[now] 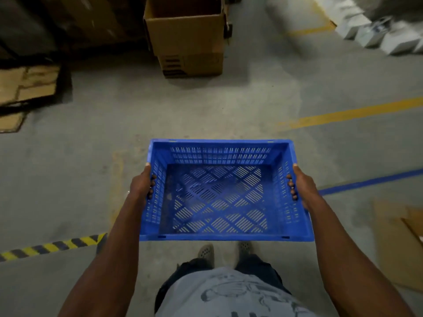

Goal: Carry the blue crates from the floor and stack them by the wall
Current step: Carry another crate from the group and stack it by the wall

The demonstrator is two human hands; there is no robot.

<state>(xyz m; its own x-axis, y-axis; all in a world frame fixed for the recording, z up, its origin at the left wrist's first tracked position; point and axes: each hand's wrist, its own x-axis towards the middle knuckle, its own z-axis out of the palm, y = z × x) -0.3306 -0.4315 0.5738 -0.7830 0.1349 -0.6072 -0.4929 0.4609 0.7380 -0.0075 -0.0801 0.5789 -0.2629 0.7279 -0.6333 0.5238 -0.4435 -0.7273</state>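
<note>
crate: I've got the blue crate (225, 191) lifted off the floor, centre of frame
left hand (143, 185): clamped on its left wall, fingers poking through the slots
right hand (302, 185): same deal, right wall
up top: open cardboard box (187, 40)

Your palms sit hidden behind the blue crate (219, 193) walls. Cardboard box (186, 35): top cropped by the frame. White boxes (386, 35), top right: blurred, contents unreadable. Your shirt print: cut off below.
</note>
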